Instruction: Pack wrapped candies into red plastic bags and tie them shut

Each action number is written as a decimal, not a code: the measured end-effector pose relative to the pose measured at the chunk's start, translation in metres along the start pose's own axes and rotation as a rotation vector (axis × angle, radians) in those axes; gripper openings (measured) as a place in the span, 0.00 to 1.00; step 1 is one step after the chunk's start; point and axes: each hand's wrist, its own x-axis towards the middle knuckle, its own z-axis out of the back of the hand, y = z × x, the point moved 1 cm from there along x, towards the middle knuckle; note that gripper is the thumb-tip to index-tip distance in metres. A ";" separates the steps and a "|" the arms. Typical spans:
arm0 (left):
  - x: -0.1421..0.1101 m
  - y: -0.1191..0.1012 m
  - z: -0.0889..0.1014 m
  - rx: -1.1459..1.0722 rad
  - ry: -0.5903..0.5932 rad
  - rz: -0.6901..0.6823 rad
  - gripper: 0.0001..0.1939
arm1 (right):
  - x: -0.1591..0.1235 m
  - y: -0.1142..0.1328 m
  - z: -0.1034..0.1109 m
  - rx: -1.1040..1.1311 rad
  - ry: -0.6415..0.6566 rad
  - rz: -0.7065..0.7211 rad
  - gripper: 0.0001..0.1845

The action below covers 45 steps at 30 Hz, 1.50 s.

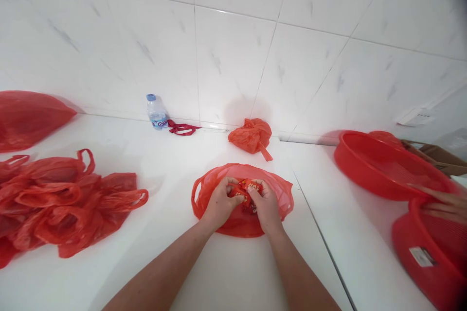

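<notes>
A red plastic bag (277,189) lies open on the white counter straight ahead of me. My left hand (219,204) and my right hand (267,206) are both inside its mouth, fingers curled. Together they grip several small red packets (248,189) with pale print, held between the two hands over the bag. What lies deeper in the bag is hidden by my hands.
A heap of empty red bags (62,204) lies at the left, a full one (25,116) behind it. A small water bottle (156,112), a red ribbon (182,129) and a tied orange-red bag (251,135) sit by the tiled wall. Two red baskets (383,165) (430,257) stand right, another person's hand (447,204) on one.
</notes>
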 end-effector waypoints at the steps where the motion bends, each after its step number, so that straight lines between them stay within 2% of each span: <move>1: 0.001 0.001 0.000 0.000 0.002 0.010 0.12 | 0.000 -0.001 0.000 -0.003 0.002 0.001 0.12; 5: 0.002 0.002 0.000 -0.010 0.021 0.006 0.10 | 0.002 -0.004 0.000 -0.021 0.010 0.006 0.13; 10: 0.002 0.003 -0.001 -0.057 0.038 0.011 0.13 | 0.005 -0.006 0.002 -0.045 0.014 0.025 0.13; 17: 0.001 0.003 0.000 -0.094 -0.006 0.062 0.14 | 0.002 -0.004 -0.001 0.016 0.032 -0.034 0.12; 25: 0.000 0.004 0.000 -0.029 -0.017 0.028 0.18 | 0.002 -0.006 -0.003 0.031 0.054 -0.024 0.13; 34: -0.003 -0.001 0.000 -0.023 -0.002 0.037 0.17 | 0.001 -0.003 -0.004 0.028 0.064 -0.024 0.15; 45: 0.001 0.002 -0.004 -0.213 0.034 0.051 0.13 | 0.000 0.003 -0.003 0.090 0.022 0.003 0.13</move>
